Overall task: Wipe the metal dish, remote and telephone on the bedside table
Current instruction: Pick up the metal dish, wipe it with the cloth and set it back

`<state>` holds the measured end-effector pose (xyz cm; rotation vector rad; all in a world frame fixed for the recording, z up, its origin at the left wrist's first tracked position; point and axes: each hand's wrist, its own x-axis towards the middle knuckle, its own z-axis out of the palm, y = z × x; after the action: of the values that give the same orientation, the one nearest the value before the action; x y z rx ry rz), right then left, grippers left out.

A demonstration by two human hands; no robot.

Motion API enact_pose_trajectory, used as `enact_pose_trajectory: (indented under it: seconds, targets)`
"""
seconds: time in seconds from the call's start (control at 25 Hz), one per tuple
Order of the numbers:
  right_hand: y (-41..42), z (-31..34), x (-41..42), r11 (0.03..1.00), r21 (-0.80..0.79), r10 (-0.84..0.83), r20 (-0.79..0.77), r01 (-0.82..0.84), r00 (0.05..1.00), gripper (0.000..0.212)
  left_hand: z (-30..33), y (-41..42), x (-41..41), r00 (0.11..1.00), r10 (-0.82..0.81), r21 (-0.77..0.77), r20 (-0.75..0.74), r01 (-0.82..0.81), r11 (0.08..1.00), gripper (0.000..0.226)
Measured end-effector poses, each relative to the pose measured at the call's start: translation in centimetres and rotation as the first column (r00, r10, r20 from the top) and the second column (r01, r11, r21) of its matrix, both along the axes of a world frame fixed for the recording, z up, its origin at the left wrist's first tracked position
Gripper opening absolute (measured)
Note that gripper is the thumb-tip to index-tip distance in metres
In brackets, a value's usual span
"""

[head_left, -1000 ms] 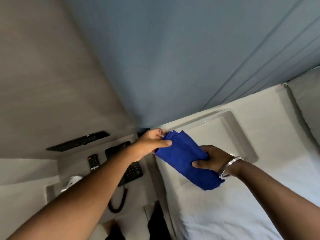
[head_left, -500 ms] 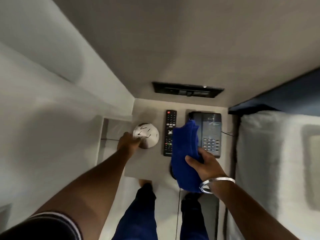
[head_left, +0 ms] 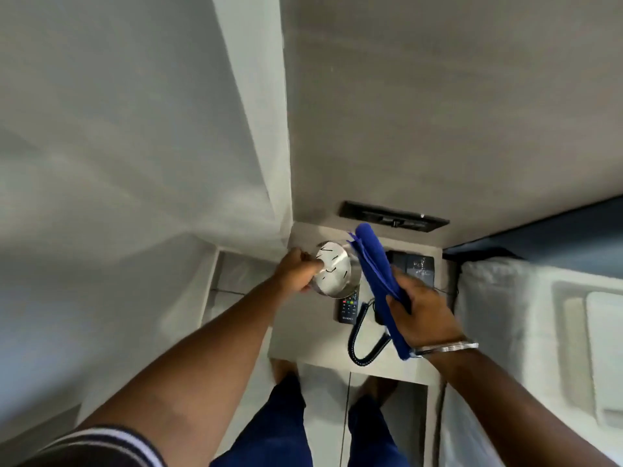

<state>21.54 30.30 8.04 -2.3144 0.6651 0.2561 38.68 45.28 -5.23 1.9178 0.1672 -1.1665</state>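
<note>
Left hand: the left hand [head_left: 296, 269] is curled around the near-left rim of the metal dish [head_left: 333, 273], thumb lying across its shiny face; the dish is tilted up toward the camera, and whether it is clear of the bench cannot be told.
Metal dish: round, silver, with short dark marks on its face; it covers the far end of the remote [head_left: 348, 306].
Remote: black, lying lengthwise on the bench, only its near end showing below the dish.
Blue cloth: the folded blue cloth [head_left: 374, 264] stands up just right of the dish.
Right hand: the right hand [head_left: 423, 318] is clenched on the cloth's lower half; a metal bangle [head_left: 448, 347] circles the wrist.
Telephone: the black telephone [head_left: 416, 269] sits behind the cloth, its coiled cord [head_left: 359, 335] looping toward the near edge.
Bench: the pale bench [head_left: 303, 335] fills the corner between the white wall [head_left: 135, 163] on the left and the bed [head_left: 522, 315] on the right.
Open room: bare benchtop lies left of the remote and along the near edge.
</note>
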Motion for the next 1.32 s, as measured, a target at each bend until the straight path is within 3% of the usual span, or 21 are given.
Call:
enact_pose_trajectory:
  seconds: [0.08, 0.16, 0.28, 0.36, 0.44, 0.52, 0.6, 0.68, 0.76, 0.84, 0.92, 1.08, 1.16, 1.24, 1.32]
  targets:
    - [-0.2, 4.9, 1.7, 0.984, -0.136, 0.125, 0.074, -0.114, 0.989, 0.06, 7.0, 0.4, 0.4, 1.0, -0.023, -0.198, -0.014, 0.02, 0.98, 0.031]
    - [0.4, 10.6, 3.2, 0.931, -0.246, 0.293, 0.068, -0.268, 0.954, 0.065, 13.9, 1.5, 0.8, 0.993, 0.018, -0.442, -0.119, -0.069, 0.894, 0.039]
    - [2.2, 18.3, 4.1, 0.799, -0.386, 0.504, 0.013, -0.461, 0.864, 0.069, 22.9, 2.9, 0.3, 0.936, -0.007, -0.749, -0.351, -0.276, 0.602, 0.043]
    - [3.5, 22.6, 4.0, 0.712, -0.469, 0.598, 0.016, -0.522, 0.802, 0.072, 27.6, 3.2, -0.6, 0.899, -0.035, -0.805, -0.436, -0.372, 0.462, 0.062]
    - [4.3, 26.0, 3.7, 0.642, -0.528, 0.675, 0.045, -0.556, 0.737, 0.076, 31.0, 3.1, -1.5, 0.878, -0.074, -0.82, -0.474, -0.409, 0.399, 0.075]
    - [4.7, 29.1, 3.0, 0.559, -0.609, 0.754, 0.091, -0.563, 0.65, 0.077, 34.1, 2.9, -2.5, 0.901, -0.102, -0.85, -0.422, -0.353, 0.391, 0.073]
    - [4.8, 31.3, 2.5, 0.467, -0.665, 0.818, 0.073, -0.583, 0.571, 0.086, 36.8, 2.6, -3.5, 0.915, -0.169, -0.899, -0.367, -0.302, 0.318, 0.066]
    - [4.6, 33.3, 2.8, 0.371, -0.735, 0.832, -0.009, -0.567, 0.555, 0.11, 39.0, 2.1, -4.2, 0.925, -0.175, -0.924, -0.336, -0.288, 0.25, 0.065]
    - [4.0, 35.1, 3.6, 0.309, -0.814, 0.794, -0.064, -0.492, 0.604, 0.12, 40.7, 1.4, -4.3, 0.949, -0.124, -0.949, -0.291, -0.27, 0.162, 0.064]
    - [2.9, 36.7, 3.9, 0.309, -0.846, 0.743, -0.071, -0.435, 0.666, 0.119, 42.2, 0.8, -4.6, 0.966, -0.064, -0.963, -0.25, -0.241, 0.118, 0.061]
    - [1.8, 37.5, 3.3, 0.319, -0.834, 0.73, -0.087, -0.45, 0.678, 0.103, 42.8, 0.1, -5.0, 0.957, -0.046, -0.952, -0.286, -0.278, 0.124, 0.06]
    - [0.3, 38.0, 1.4, 0.449, -0.658, 0.805, 0.004, -0.605, 0.593, 0.076, 42.9, -0.4, -6.4, 0.956, 0.041, -0.945, -0.291, -0.294, 0.144, 0.077]
    - [0.5, 38.4, 1.2, 0.532, -0.491, 0.828, 0.133, -0.69, 0.544, 0.078, 43.2, -0.8, -7.0, 0.958, 0.088, -0.941, -0.273, -0.284, 0.182, 0.07]
    - [1.1, 38.7, 1.2, 0.558, -0.367, 0.828, 0.198, -0.744, 0.524, 0.089, 44.0, -0.9, -7.4, 0.96, 0.111, -0.948, -0.256, -0.272, 0.165, 0.049]
    - [1.5, 38.8, 1.5, 0.538, -0.395, 0.842, 0.209, -0.745, 0.498, 0.095, 45.1, -0.7, -7.5, 0.968, 0.118, -0.957, -0.223, -0.241, 0.165, 0.042]
